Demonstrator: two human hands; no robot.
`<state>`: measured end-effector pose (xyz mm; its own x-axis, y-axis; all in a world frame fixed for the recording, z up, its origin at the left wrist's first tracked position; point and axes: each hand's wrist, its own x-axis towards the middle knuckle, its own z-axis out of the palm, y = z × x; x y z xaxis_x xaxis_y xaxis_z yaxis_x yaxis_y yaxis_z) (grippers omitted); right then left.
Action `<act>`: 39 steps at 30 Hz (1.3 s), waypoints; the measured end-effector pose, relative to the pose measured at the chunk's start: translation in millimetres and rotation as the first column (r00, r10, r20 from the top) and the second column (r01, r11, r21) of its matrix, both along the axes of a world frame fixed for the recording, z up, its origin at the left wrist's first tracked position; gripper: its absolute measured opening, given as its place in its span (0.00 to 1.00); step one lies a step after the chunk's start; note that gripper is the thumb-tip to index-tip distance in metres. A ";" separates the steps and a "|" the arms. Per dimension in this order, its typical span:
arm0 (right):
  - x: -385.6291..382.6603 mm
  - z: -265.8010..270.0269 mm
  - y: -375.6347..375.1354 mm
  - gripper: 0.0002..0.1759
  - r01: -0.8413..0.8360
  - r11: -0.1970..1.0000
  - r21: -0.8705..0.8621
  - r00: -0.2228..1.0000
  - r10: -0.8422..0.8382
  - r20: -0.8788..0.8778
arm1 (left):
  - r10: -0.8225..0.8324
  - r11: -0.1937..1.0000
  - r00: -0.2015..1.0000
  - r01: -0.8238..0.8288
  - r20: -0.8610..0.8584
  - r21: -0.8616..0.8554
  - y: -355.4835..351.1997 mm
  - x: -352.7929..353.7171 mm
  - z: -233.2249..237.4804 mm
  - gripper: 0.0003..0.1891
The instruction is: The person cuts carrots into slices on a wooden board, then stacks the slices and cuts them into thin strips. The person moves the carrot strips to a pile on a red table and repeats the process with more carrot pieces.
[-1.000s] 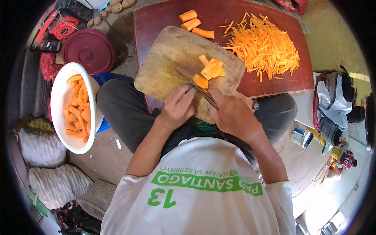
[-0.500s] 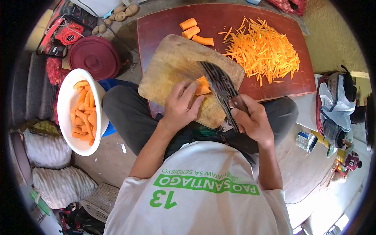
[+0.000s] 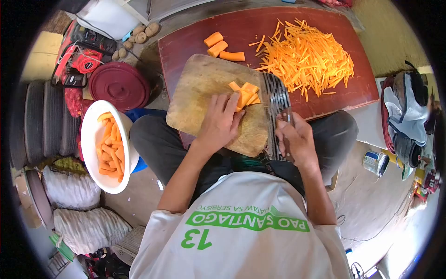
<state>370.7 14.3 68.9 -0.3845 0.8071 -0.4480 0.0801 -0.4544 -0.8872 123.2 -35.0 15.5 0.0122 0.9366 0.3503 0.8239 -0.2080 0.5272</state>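
Fingers (image 3: 231, 103) of the left hand (image 3: 219, 123) lie outstretched, pressing a fanned stack of carrot slabs (image 3: 246, 94) onto the middle of the board (image 3: 200, 88). The right hand (image 3: 293, 139) is clenched round the handle of a knife (image 3: 275, 97), its blade just right of the stack. This looks like steadying slabs for cutting into strips like the pile (image 3: 309, 56) far right. A cut would call for fingertips curled back and the edge turned down.

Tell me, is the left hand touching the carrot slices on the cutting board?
Touching. In the head view the left hand has fingertips pressed on the carrot slices, no gap.
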 end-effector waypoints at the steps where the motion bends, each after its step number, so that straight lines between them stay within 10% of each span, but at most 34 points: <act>1: -4.6 0.9 -1.6 0.13 -0.040 0.998 0.039 0.999 0.038 0.029 | 0.000 1.000 1.000 0.000 -0.005 -0.005 1.0 -0.2 -0.3 0.30; 16: -63.7 -8.7 11.1 0.33 -0.275 0.925 0.262 0.952 0.299 -0.057 | 0.265 0.964 0.963 -0.264 -0.058 0.022 -1.3 -59.4 -8.1 0.29; 20: -25.2 17.3 7.5 0.23 -0.215 0.956 0.197 0.976 0.218 0.005 | 0.278 0.960 0.960 -0.277 -0.035 0.040 0.1 -60.5 -5.2 0.28; 25: 16.5 4.0 8.8 0.16 -0.004 1.000 -0.005 0.922 0.001 -0.388 | 0.336 0.934 0.918 -0.297 -0.208 0.200 5.0 -54.1 5.8 0.27; 32: 37.5 -18.8 7.0 0.27 0.095 0.967 -0.237 0.724 -0.231 -0.651 | -0.033 0.995 0.979 0.052 -0.200 0.090 16.4 31.4 14.3 0.25; 39: 54.7 -24.2 12.5 0.24 0.118 0.990 -0.081 0.839 -0.143 -0.525 | -0.191 0.979 0.964 0.201 -0.186 0.038 52.0 56.1 4.9 0.19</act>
<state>425.4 26.7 44.7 -0.4653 0.8513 -0.2424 -0.4582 -0.4660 -0.7569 179.3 16.9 20.5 0.2612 0.8886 0.3771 0.8445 -0.3996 0.3565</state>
